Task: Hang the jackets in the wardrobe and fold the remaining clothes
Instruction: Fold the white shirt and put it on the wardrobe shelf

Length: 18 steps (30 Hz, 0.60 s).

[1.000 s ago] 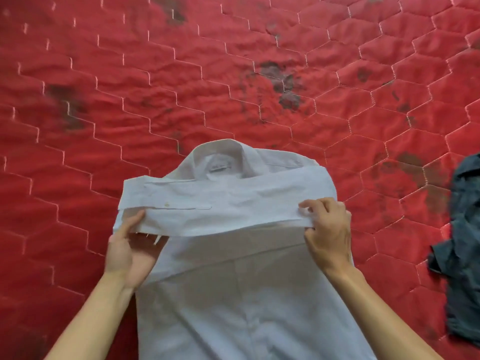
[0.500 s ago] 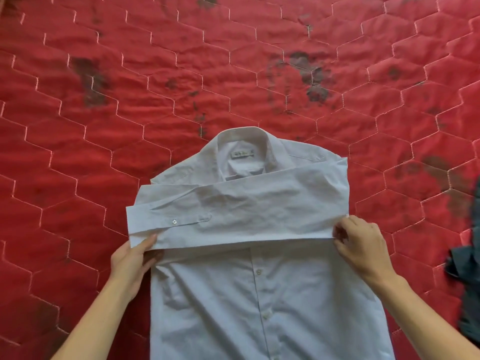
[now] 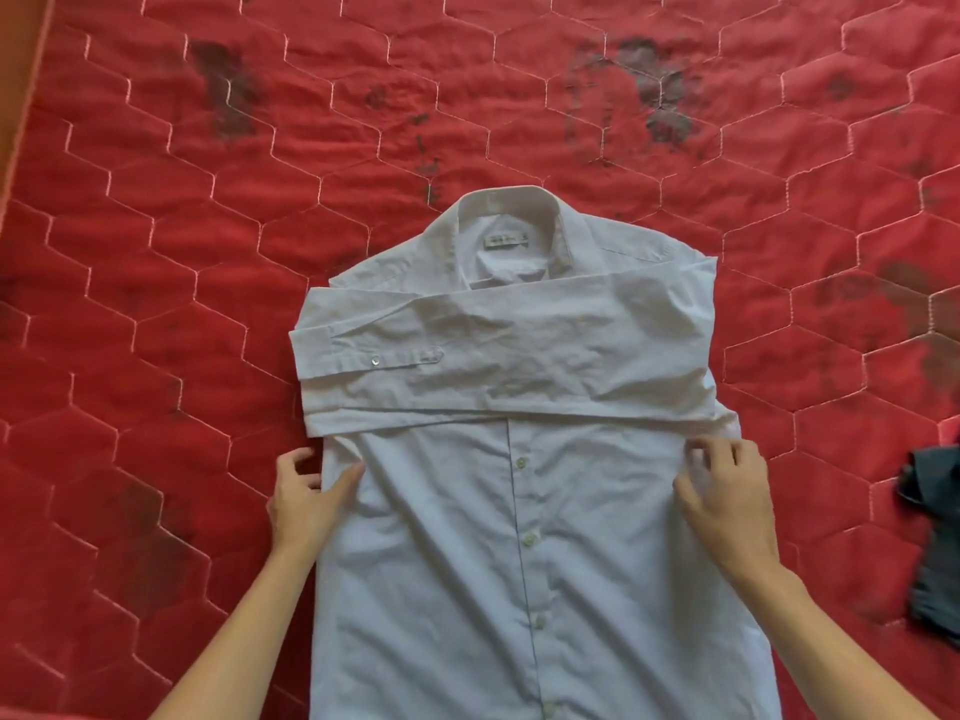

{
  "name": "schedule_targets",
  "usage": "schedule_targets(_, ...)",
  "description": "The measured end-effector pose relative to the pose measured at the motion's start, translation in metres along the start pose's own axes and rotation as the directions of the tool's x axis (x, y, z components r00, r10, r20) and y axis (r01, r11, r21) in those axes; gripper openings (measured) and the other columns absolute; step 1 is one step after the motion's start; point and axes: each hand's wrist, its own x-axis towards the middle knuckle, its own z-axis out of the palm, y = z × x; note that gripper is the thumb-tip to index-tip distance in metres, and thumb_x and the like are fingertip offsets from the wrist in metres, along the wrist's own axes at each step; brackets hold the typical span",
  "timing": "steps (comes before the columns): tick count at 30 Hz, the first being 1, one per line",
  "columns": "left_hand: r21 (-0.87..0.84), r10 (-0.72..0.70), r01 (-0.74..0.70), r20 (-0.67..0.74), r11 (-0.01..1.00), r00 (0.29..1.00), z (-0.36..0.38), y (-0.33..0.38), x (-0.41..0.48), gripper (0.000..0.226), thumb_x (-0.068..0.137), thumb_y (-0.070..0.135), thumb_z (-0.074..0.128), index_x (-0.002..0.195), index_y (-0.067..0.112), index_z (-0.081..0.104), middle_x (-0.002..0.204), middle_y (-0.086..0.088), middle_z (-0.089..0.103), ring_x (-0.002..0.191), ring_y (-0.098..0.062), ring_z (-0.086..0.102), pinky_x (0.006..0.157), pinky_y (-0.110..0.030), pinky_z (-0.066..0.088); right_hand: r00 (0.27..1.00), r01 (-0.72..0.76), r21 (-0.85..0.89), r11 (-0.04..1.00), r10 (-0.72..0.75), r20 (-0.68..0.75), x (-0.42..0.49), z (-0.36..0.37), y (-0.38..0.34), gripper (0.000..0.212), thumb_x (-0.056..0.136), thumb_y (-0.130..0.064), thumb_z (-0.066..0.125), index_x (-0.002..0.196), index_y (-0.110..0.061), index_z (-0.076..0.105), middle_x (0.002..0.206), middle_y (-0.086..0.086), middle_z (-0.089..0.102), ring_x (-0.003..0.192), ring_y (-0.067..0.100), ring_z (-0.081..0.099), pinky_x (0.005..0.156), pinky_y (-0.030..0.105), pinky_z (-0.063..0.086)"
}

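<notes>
Head view. A white shirt (image 3: 519,563) lies front up on a red quilted cover (image 3: 182,262) stitched in hexagons. Its collar (image 3: 509,200) is at the far end and its hem runs out of the bottom of the frame. A small label (image 3: 506,240) shows inside the neck. The button placket (image 3: 522,511) runs down the middle of the body and is fastened.

Both sleeves are folded across the chest in a flat band just below the collar. The upper sleeve (image 3: 519,350) runs from the right shoulder to the left, and its buttoned cuff (image 3: 322,356) ends at the shirt's left edge. A second layer of sleeve shows beneath its near edge.

The left hand (image 3: 301,498) is at the left side seam, just below the sleeve band. Its thumb lies on top of the fabric and its fingers curl at the edge, gripping the shirt's side. The right hand (image 3: 727,501) is at the matching point on the right side, knuckles up, with fingers and thumb curled and a fold of shirt fabric pinched between them.

The cover carries dark stains (image 3: 228,90) in several patches. A crumpled dark garment (image 3: 935,537) lies on the cover at the right edge, apart from the shirt. An orange strip (image 3: 21,70) borders the far left corner; what it is cannot be told.
</notes>
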Motion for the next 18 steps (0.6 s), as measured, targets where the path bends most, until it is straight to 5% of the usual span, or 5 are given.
schedule_targets(3, 0.024, 0.029, -0.032, 0.109, 0.999, 0.994, 0.005, -0.026, -0.024, 0.056, 0.068, 0.054, 0.086, 0.094, 0.011, 0.061, 0.09, -0.001, 0.069, 0.089, -0.024, 0.066, 0.081, -0.043, 0.053, 0.986, -0.147, 0.027, 0.989, 0.149, -0.072, -0.028, -0.001, 0.014, 0.06, 0.077, -0.017, 0.078, 0.13, -0.004, 0.051, 0.119, 0.024, 0.049, 0.108, 0.041, 0.045, 0.093, 0.052, 0.04)
schedule_targets(6, 0.005, 0.015, -0.016, 0.188, 1.0, 0.982, 0.008, -0.05, -0.043, 0.045, 0.067, 0.051, 0.087, 0.092, 0.018, 0.069, 0.089, 0.003, 0.073, 0.088, -0.019, 0.069, 0.081, -0.042, 0.056, 0.966, -0.253, 0.107, 0.962, 0.256, -0.018, -0.054, -0.006, 0.029, 0.072, 0.08, -0.027, 0.078, 0.139, -0.005, 0.043, 0.13, 0.023, 0.046, 0.118, 0.041, 0.043, 0.098, 0.052, 0.039)
schedule_targets(14, -0.067, -0.018, 0.043, 0.329, 0.997, 0.944, 0.002, -0.094, -0.096, 0.049, 0.069, 0.041, 0.089, 0.109, 0.02, 0.069, 0.103, 0.003, 0.07, 0.098, -0.021, 0.067, 0.089, -0.044, 0.056, 0.883, -0.364, 0.286, 0.886, 0.23, 0.41, -0.124, -0.024, 0.069, 0.033, 0.08, -0.04, 0.078, 0.106, -0.023, 0.066, 0.099, -0.007, 0.069, 0.092, 0.017, 0.065, 0.076, 0.036, 0.051)
schedule_targets(18, -0.038, 0.003, 0.015, 0.434, 0.999, 0.901, -0.008, -0.13, -0.135, 0.037, 0.072, 0.027, 0.088, 0.102, 0.019, 0.068, 0.095, 0.005, 0.07, 0.092, -0.017, 0.068, 0.074, -0.03, 0.054, 0.844, -0.394, 0.321, 0.862, 0.2, 0.498, -0.174, -0.025, 0.085, 0.027, 0.08, -0.032, 0.08, 0.104, -0.023, 0.069, 0.096, -0.008, 0.07, 0.087, 0.015, 0.068, 0.068, 0.03, 0.053)
